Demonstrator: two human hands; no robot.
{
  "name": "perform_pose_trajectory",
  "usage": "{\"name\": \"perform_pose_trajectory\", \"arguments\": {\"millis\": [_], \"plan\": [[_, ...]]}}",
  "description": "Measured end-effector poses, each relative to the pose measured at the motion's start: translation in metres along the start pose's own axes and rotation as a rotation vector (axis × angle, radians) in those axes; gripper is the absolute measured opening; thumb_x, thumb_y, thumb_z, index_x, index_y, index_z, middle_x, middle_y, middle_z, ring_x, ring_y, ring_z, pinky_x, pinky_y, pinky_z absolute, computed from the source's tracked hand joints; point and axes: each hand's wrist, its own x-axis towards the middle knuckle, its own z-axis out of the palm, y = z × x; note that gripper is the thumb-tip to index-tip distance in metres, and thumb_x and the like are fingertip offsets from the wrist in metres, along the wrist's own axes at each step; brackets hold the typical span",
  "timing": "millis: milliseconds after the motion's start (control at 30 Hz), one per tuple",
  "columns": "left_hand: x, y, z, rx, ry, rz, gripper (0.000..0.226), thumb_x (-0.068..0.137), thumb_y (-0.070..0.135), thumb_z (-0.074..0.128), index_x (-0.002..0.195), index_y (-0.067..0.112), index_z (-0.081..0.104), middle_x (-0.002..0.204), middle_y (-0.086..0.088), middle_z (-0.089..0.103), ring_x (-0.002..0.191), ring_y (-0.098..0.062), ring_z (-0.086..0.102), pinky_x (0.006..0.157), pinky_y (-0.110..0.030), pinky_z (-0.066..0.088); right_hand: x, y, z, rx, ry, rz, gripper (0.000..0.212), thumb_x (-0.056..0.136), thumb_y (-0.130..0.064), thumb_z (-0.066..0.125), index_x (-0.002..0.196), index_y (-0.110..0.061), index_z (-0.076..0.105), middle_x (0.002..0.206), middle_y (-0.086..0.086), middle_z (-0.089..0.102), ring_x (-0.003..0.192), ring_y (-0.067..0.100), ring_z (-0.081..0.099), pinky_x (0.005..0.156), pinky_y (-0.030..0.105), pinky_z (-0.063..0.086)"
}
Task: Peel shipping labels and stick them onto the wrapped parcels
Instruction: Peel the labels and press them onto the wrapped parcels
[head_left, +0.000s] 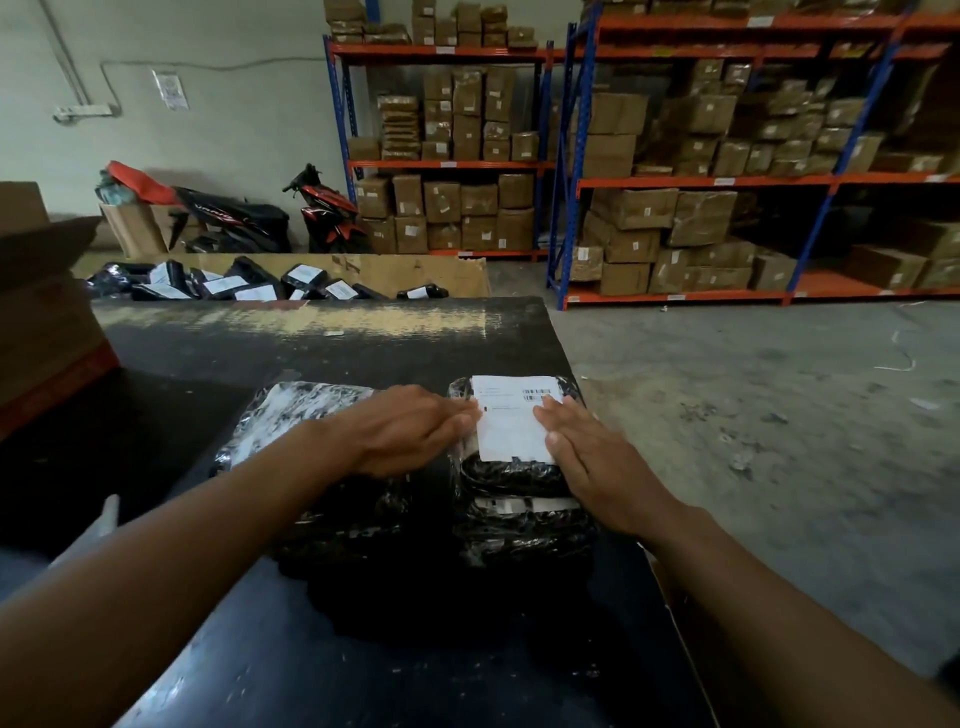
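A white shipping label (511, 428) with a barcode lies on top of a black wrapped parcel (514, 475) at the right of the dark table (322, 353). My left hand (415, 428) lies flat, its straight fingertips pressing the label's left edge. From the other side, my right hand (592, 462) presses the label's right edge with flat fingers. A second parcel (524, 535) sits just in front of the labelled one. Another wrapped parcel (291, 415) with a shiny top lies to the left, partly under my left forearm.
Beyond the table's far edge lies a heap of labelled black parcels (234, 283) on flattened cardboard. A large cardboard box (41, 301) stands at the table's left. Shelving (701, 182) full of brown boxes and two scooters (322, 213) stand behind; bare concrete floor (779, 415) lies right.
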Motion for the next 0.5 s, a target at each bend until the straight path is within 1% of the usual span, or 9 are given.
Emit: {"name": "perform_pose_trajectory", "arguments": {"millis": [33, 67, 133, 200, 267, 300, 367, 433, 500], "plan": [[0.005, 0.002, -0.005, 0.005, 0.041, -0.016, 0.059, 0.103, 0.047, 0.016, 0.139, 0.015, 0.050, 0.145, -0.005, 0.051, 0.125, -0.018, 0.054, 0.111, -0.040, 0.039, 0.000, -0.001, 0.000, 0.001, 0.001, 0.007, 0.063, 0.096, -0.046, 0.016, 0.153, -0.024, 0.032, 0.161, -0.008, 0.023, 0.149, 0.004, 0.008, 0.122, 0.028, 0.009], [0.012, 0.006, -0.009, 0.008, 0.090, -0.024, 0.058, 0.103, 0.046, 0.017, 0.138, 0.012, 0.050, 0.144, -0.008, 0.051, 0.125, -0.020, 0.054, 0.111, -0.039, 0.039, 0.000, -0.002, -0.001, 0.002, 0.001, 0.013, 0.063, 0.096, -0.045, 0.016, 0.153, -0.024, 0.032, 0.161, -0.008, 0.023, 0.149, 0.004, 0.008, 0.122, 0.028, 0.009], [0.035, 0.015, -0.011, -0.013, 0.172, -0.018, 0.054, 0.106, 0.039, 0.019, 0.148, 0.012, 0.038, 0.154, -0.006, 0.037, 0.140, -0.018, 0.037, 0.115, -0.033, 0.025, 0.001, -0.003, -0.001, -0.002, 0.007, 0.015, 0.062, 0.096, -0.044, 0.017, 0.153, -0.023, 0.032, 0.161, -0.007, 0.024, 0.150, 0.005, 0.010, 0.122, 0.028, 0.010], [0.061, 0.024, -0.008, -0.063, 0.179, -0.014, 0.052, 0.107, 0.036, 0.020, 0.152, 0.013, 0.027, 0.159, -0.005, 0.025, 0.147, -0.016, 0.023, 0.116, -0.029, 0.015, 0.001, -0.004, -0.002, -0.004, 0.013, 0.010, 0.061, 0.096, -0.043, 0.018, 0.152, -0.023, 0.033, 0.161, -0.006, 0.025, 0.149, 0.006, 0.011, 0.121, 0.026, 0.011], [0.078, 0.022, 0.000, -0.098, 0.119, -0.053, 0.051, 0.107, 0.035, 0.020, 0.152, 0.013, 0.030, 0.158, -0.008, 0.029, 0.145, -0.021, 0.029, 0.116, -0.031, 0.019, 0.001, -0.003, -0.003, 0.000, 0.009, 0.009, 0.061, 0.097, -0.044, 0.018, 0.153, -0.023, 0.032, 0.161, -0.006, 0.025, 0.149, 0.005, 0.011, 0.121, 0.026, 0.011], [0.080, 0.016, 0.003, -0.109, 0.086, -0.080, 0.050, 0.107, 0.035, 0.020, 0.147, 0.012, 0.039, 0.152, -0.011, 0.041, 0.137, -0.024, 0.041, 0.113, -0.033, 0.027, 0.001, -0.003, -0.003, -0.002, 0.001, 0.012, 0.062, 0.096, -0.044, 0.017, 0.153, -0.024, 0.032, 0.161, -0.007, 0.025, 0.149, 0.005, 0.011, 0.121, 0.026, 0.011], [0.072, -0.001, 0.004, -0.129, 0.066, -0.146, 0.048, 0.106, 0.034, 0.020, 0.128, 0.010, 0.055, 0.122, -0.012, 0.064, 0.107, -0.024, 0.059, 0.099, -0.038, 0.044, 0.001, -0.003, -0.002, -0.007, -0.006, 0.015, 0.063, 0.095, -0.045, 0.016, 0.153, -0.025, 0.031, 0.161, -0.009, 0.024, 0.149, 0.004, 0.010, 0.122, 0.027, 0.011], [0.060, -0.018, 0.000, -0.110, 0.072, -0.231, 0.051, 0.106, 0.035, 0.020, 0.103, 0.002, 0.058, 0.088, -0.009, 0.061, 0.079, -0.020, 0.056, 0.085, -0.042, 0.049, 0.001, -0.004, 0.000, 0.000, 0.008, 0.019, 0.063, 0.095, -0.045, 0.016, 0.153, -0.025, 0.031, 0.161, -0.010, 0.024, 0.149, 0.003, 0.010, 0.121, 0.026, 0.011], [0.050, -0.027, -0.005, -0.081, 0.096, -0.327, 0.049, 0.106, 0.032, 0.023, 0.076, 0.003, 0.049, 0.068, -0.007, 0.047, 0.060, -0.016, 0.042, 0.072, -0.040, 0.046, 0.001, -0.006, 0.002, 0.000, 0.018, 0.026, 0.063, 0.095, -0.045, 0.016, 0.153, -0.024, 0.031, 0.161, -0.009, 0.024, 0.149, 0.004, 0.010, 0.121, 0.025, 0.011]]}}
